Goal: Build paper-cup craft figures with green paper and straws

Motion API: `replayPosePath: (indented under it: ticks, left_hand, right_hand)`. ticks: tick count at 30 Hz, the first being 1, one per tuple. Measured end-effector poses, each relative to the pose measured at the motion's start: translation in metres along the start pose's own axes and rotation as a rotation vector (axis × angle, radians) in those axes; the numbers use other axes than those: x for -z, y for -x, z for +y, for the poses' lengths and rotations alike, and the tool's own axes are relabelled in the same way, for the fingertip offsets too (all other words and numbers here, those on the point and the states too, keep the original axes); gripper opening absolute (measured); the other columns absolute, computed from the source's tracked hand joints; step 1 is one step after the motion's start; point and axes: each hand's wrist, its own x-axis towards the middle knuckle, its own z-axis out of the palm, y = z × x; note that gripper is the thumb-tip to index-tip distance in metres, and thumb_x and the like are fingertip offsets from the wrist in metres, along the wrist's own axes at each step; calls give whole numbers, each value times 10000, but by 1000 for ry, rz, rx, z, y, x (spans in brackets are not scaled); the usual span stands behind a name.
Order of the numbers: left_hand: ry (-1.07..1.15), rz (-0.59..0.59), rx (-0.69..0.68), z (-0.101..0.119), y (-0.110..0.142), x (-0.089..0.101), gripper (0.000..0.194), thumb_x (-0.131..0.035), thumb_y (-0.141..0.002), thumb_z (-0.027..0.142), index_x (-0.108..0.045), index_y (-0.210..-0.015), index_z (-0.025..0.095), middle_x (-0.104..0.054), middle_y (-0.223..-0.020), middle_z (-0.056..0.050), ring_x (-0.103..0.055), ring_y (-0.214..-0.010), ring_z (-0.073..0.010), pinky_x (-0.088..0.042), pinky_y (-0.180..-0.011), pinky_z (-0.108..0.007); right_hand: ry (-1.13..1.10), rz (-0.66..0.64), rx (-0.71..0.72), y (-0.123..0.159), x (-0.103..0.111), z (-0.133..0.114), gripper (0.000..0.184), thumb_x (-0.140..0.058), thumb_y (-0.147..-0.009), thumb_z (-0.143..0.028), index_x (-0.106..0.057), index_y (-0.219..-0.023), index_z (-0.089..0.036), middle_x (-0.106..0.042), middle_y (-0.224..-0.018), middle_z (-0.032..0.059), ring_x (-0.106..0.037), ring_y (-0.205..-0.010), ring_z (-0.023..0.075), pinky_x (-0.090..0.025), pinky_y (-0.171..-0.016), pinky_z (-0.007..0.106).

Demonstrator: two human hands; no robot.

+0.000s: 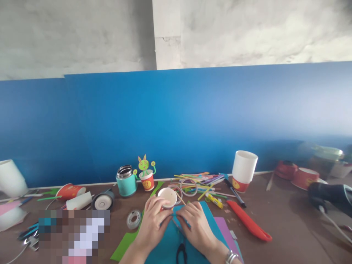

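Note:
A white paper cup (168, 197) is tipped toward me, its mouth showing, over a sheet of blue paper (162, 253). My left hand (154, 218) is closed around the cup's near side. Close beside it, my right hand (196, 223) has its fingers curled and pressed together at the cup's lower right; whatever they pinch is hidden. Black-handled scissors (181, 253) lie on the blue paper between my wrists, their blades pointing toward my fingers. Behind my hands are loops of clear tubing (189, 187) and a pile of coloured sticks (211, 179).
A decorated cup with a green paper figure (147, 181) stands beside a turquoise thermos (126, 181). Right of my hands are a red knife-shaped tool (247, 222), a marker (235, 192) and stacked paper cups (244, 168). A tape roll (134, 219) lies left. Blue board (192, 121) borders the table.

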Motion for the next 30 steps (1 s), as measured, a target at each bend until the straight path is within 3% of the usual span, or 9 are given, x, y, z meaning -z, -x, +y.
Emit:
replayPosePath:
  ticks: [16, 24, 30]
  left_hand:
    - [60, 43, 46, -1, 4, -6, 121, -595, -859, 214, -683, -920, 270, -615, -1044, -44, -490, -1047, -238, -400, -905, -429]
    - [49, 46, 28, 7, -1, -2, 151, -524, -903, 264, -675, -913, 265, -656, -996, -14, -526, -1017, -215, -333, -974, -437]
    - [-55, 62, -18, 8, 0, -5, 246, -431, -950, 279, -675, -919, 264, -665, -852, 2, -554, -957, -189, -286, -1006, -417]
  right_hand:
    - [-8, -16, -49, 2, -1, -1, 118, -524, -874, -124, -600, -875, -214, -665, -754, -5, -576, -712, 162, -290, -724, 306]
    - [-59, 33, -6, 2, -2, 1, 124, -508, -895, -135, -603, -881, -213, -681, -751, -4, -577, -691, 152, -284, -723, 306]
    - [-29, 38, 34, 1, -3, 1, 157, -464, -928, -184, -610, -872, -203, -674, -734, 8, -572, -682, 157, -275, -712, 312]
